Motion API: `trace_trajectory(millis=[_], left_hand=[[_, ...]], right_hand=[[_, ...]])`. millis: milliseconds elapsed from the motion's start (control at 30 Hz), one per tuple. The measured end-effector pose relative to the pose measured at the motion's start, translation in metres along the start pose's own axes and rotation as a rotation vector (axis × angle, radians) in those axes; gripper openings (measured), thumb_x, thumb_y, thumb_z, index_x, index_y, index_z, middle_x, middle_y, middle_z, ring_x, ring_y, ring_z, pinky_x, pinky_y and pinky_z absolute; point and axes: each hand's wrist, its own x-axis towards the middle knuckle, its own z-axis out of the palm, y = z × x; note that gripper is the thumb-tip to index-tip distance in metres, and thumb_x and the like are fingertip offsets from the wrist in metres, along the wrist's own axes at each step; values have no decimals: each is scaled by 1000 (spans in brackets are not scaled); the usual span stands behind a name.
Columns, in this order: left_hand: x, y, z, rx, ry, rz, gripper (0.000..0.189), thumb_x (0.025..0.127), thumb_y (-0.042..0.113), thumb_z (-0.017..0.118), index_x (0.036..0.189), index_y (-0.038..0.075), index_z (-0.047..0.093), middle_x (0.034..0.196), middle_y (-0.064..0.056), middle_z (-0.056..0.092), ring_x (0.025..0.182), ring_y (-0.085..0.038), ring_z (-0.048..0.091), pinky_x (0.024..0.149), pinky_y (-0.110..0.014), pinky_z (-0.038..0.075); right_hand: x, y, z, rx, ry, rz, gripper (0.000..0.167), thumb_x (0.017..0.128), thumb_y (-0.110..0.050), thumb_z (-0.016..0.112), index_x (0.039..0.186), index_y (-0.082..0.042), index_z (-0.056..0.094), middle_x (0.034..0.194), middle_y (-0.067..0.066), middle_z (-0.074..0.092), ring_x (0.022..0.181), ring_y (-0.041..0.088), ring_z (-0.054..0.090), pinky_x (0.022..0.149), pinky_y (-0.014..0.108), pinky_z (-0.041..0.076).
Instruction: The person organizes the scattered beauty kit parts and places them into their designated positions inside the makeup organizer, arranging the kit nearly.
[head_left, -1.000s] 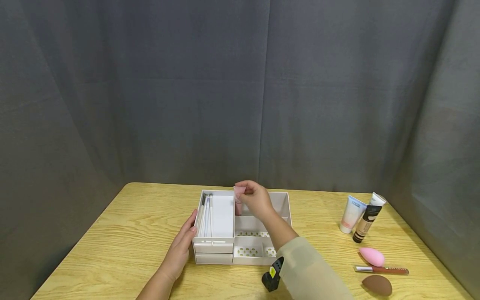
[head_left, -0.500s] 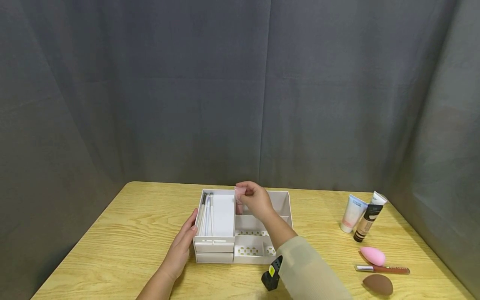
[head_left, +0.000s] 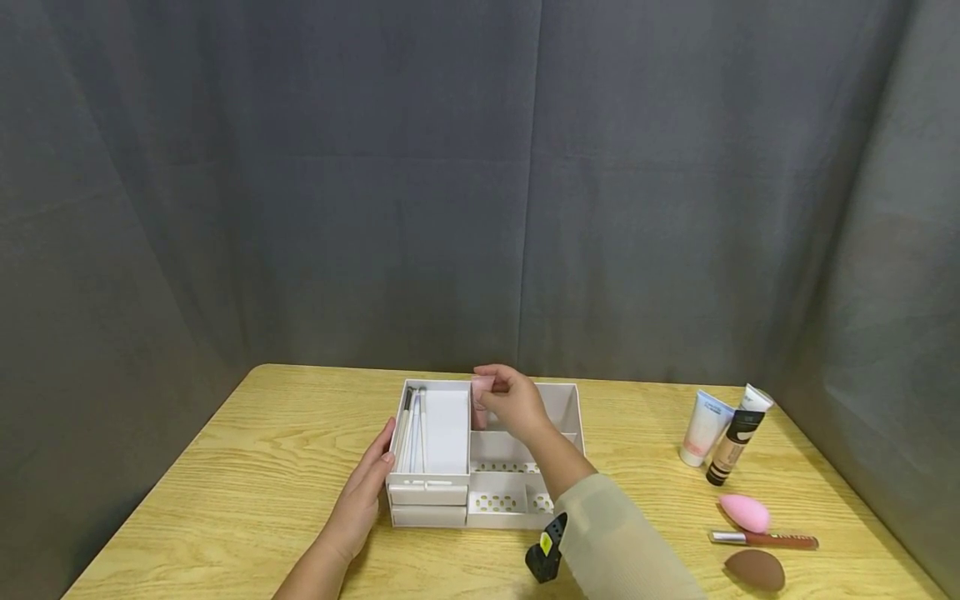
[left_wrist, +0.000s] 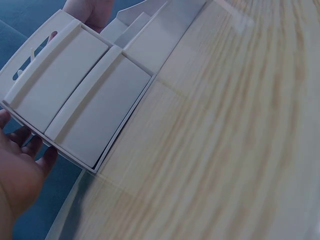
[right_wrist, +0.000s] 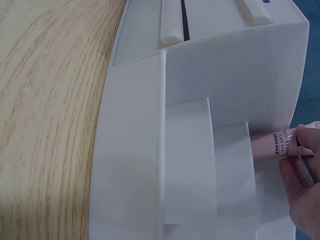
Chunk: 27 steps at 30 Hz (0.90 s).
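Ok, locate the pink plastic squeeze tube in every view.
Head: the pink plastic squeeze tube is below picture centre.
Left wrist: not visible.
Right wrist: at the right edge, slightly below mid-height.
Shared landmark: the white plastic drawer organizer, in all three views.

Wood-grain tbl (head_left: pixel 300 433): wht organiser (head_left: pixel 447 433); tubes (head_left: pixel 731 454); sponges (head_left: pixel 754 571); stick (head_left: pixel 780 542)

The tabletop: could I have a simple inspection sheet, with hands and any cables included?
Surface: wood-grain table.
Job's things: pink tube, lower end inside the back of the white organizer; brushes lie in its top tray.
Clutter: blue-white tube, black-beige tube, white tube, pink sponge, red-brown stick, brown sponge, all at right.
Hands: left hand touches the organizer's left side; right hand pinches the pink tube.
Cables: nothing seen.
Surroundings: dark grey curtains behind and at both sides.
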Motion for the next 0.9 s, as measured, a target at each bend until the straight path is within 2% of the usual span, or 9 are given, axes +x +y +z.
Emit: trace_trajectory(millis=[200,433,767,900], left_hand=[[0,0,0,6,-2,0,58,107,35,29,159,14,14,166,-9,9,153,-32,3,123,-49,5],[0,-1,0,6,1,8,57,107,35,29,158,14,15,166,-9,9,153,-32,4,123,-49,6],[0,-2,0,12,4,10,57,107,35,30,158,15,16,166,-9,10,153,-32,4,123,-49,6],[0,-2,0,21,8,6,57,107,36,29,158,16,16,166,-8,11,154,-31,5,122,-48,7]], right_hand=[[0,1,0,16,-4,-1,33,84,5,67,116,0,68,96,16,69,83,14,60,67,18,49],[0,0,0,9,0,2,27,84,5,68,111,-1,71,91,16,69,76,11,58,64,18,48],[-1,-3,0,-64,-13,8,28,87,1,68,114,-4,72,91,12,69,77,13,57,62,18,48],[-1,-3,0,-57,-26,13,30,87,-2,69,117,-5,70,95,13,70,82,14,59,64,18,49]])
